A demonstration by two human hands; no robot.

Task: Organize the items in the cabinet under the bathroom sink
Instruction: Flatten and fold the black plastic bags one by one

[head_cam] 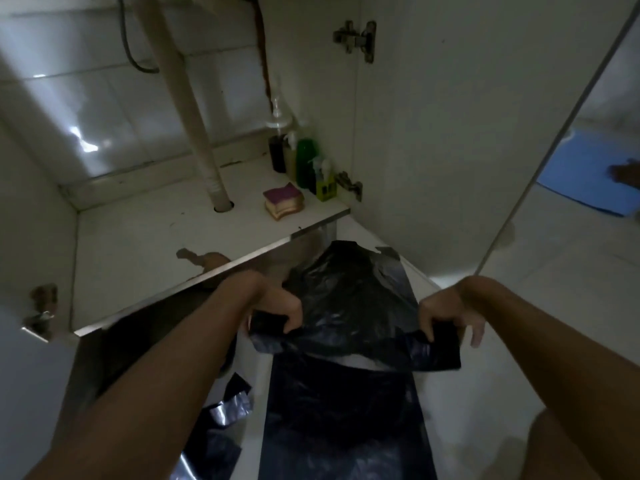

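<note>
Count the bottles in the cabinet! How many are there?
4, all at the back right of the cabinet: a dark pump bottle farthest back, then a yellowish bottle, a green bottle, and a yellow-green spray bottle in front. They overlap, so another may hide.

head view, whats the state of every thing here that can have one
black bag, crumpled, held up at one edge
left hand, grips the bag edge
right hand, grips the bag edge
cabinet door, open
bottles, upright in the back right corner
sponges, stacked
</note>
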